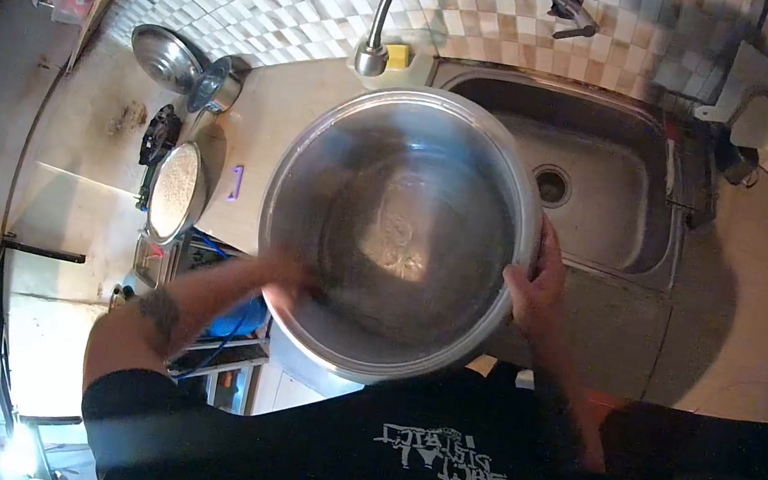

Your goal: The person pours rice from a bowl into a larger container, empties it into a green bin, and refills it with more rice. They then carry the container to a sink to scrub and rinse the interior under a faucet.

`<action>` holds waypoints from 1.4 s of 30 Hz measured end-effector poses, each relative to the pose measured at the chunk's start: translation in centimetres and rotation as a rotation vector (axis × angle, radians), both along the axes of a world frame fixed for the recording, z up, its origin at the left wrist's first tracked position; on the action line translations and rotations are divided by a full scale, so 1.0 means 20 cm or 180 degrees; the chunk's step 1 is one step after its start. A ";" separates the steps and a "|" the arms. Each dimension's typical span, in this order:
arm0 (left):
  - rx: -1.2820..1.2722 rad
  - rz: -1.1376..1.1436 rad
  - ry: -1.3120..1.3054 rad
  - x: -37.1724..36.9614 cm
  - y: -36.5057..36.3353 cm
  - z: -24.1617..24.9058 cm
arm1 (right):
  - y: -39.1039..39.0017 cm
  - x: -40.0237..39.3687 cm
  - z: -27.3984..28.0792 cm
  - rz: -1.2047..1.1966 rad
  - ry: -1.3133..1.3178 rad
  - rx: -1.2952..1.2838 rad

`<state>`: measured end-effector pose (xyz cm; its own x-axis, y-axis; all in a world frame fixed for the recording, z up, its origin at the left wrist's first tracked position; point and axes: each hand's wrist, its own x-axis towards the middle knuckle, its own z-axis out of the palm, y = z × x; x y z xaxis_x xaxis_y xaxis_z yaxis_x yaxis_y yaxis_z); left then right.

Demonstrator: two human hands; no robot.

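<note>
In the head view, a large round silver-grey metal pot (430, 298) is in front of the person's black shirt, its open mouth toward the camera, overlapping the pale countertop (269, 111) and the left end of the grey rectangular sink (616, 201). Whether it rests on the counter cannot be told. The right hand (544, 277) is closed on the pot's right rim, thumb at the inner edge and fingers outside. The left hand (289, 282) is at the near-left rim, too blurred to tell how far it is open or whether it grips anything. Behind the pot stands a silver flexible-necked faucet (370, 59) with a yellow block (398, 56) just beside its base. On the left, a small purple object (235, 182) lies near a round bowl with pale contents (198, 201).
</note>
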<state>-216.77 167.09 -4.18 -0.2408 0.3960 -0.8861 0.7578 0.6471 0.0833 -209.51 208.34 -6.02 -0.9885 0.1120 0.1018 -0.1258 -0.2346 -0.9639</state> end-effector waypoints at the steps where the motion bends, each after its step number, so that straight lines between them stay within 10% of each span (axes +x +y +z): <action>1: -0.0581 -0.0257 0.0762 -0.17 -0.02 0.11 | 0.01 0.00 -0.01 -0.0026 -0.0024 0.0193; 4: 0.0554 -0.1992 0.3080 -0.68 0.10 0.22 | 0.05 0.01 0.12 0.0251 -0.0296 0.0412; 8: 0.0978 -0.3353 0.3178 -0.99 0.68 0.24 | 0.06 -0.01 0.03 0.0164 -0.0234 0.0482; 13: 0.0768 -0.2922 0.2779 -0.98 0.54 0.35 | 0.03 0.00 0.04 0.0077 -0.0282 0.0367; 17: 0.0836 0.0084 0.1725 -0.42 0.03 0.33 | -0.03 0.01 0.05 -0.0121 -0.0146 -0.0235; 18: -0.0191 0.0734 0.1333 -0.19 0.12 0.34 | -0.04 0.01 0.00 -0.0219 -0.0109 -0.0211; 20: 0.0576 -0.0200 -0.0371 0.17 -0.05 0.02 | -0.05 0.01 -0.06 -0.0319 -0.0066 -0.0140; 21: 0.0250 0.1461 -0.0798 0.32 0.31 0.26 | -0.06 0.01 -0.07 -0.0335 -0.0054 -0.0095; 25: 0.2383 0.3257 -0.2255 0.42 0.97 0.12 | -0.09 0.01 0.05 -0.0218 -0.0059 -0.0652; 29: 0.4513 0.4166 -0.1122 -0.28 1.45 -0.12 | -0.04 0.00 0.00 0.0155 0.0217 -0.0598; 33: 0.3049 0.4297 0.1789 -0.95 1.21 -0.13 | 0.02 -0.01 0.03 0.0395 0.0046 -0.0162; 35: 0.4500 0.5794 0.0896 -0.95 1.18 -0.18 | 0.04 -0.02 0.01 0.0454 0.0057 -0.0125; 42: 0.3881 0.2802 -0.0108 -0.09 1.39 -0.30 | 0.00 -0.06 -0.01 0.0433 0.0405 -0.0547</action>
